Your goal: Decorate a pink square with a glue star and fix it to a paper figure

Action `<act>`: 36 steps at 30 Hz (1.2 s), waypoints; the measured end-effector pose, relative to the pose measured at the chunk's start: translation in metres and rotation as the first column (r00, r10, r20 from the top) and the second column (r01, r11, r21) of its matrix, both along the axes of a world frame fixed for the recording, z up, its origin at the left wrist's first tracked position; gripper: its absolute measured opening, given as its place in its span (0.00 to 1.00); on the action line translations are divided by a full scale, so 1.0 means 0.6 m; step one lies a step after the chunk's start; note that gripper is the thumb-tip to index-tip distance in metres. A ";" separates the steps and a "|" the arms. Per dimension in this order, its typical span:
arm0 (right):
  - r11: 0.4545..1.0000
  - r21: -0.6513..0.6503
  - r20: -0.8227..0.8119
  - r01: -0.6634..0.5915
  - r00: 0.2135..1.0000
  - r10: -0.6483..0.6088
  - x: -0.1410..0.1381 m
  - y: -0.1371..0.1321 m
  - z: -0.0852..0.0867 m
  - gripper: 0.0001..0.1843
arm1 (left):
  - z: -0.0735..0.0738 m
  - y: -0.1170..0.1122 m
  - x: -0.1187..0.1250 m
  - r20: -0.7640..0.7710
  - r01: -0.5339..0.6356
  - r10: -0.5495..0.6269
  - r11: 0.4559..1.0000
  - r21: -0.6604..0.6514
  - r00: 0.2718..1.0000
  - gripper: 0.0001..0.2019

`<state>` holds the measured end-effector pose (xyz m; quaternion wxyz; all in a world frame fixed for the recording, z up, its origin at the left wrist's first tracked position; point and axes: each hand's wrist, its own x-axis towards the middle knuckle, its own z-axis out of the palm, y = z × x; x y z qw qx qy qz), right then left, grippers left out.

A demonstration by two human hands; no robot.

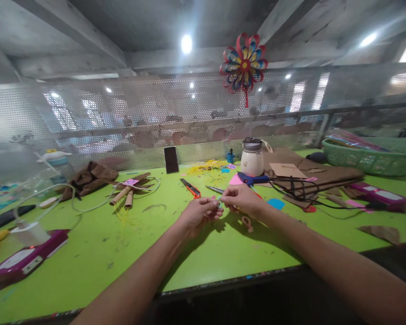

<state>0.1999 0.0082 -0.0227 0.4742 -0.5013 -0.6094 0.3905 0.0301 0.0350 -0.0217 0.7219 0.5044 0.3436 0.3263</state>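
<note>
Above the middle of the green table [128, 253], my left hand [199, 211] and my right hand [242, 201] meet with fingertips pinched together. Between them is a small pale green piece [219, 202], mostly covered by the fingers and too small to name. A utility knife [191, 188] with an orange handle lies just beyond my left hand. Past the fingertips is a pen-like silver tool [214, 189]. A blue glue gun [252, 178] rests behind my right hand, and a small brown paper loop [246, 224] lies below my right wrist.
A white jar [252, 158], a phone [171, 160] and yellow shreds [208, 167] stand or lie at the back. Rolled brown paper tubes [128, 197] are left, brown paper sheets [318, 169] right. Purple power strips [380, 197] and cables flank both sides. A paper flower [245, 65] hangs above.
</note>
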 end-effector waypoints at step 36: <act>0.991 0.050 -0.248 -0.124 0.960 0.133 0.012 0.001 0.003 0.15 | 0.011 -0.001 -0.004 0.172 -0.038 0.057 0.993 -0.111 0.983 0.04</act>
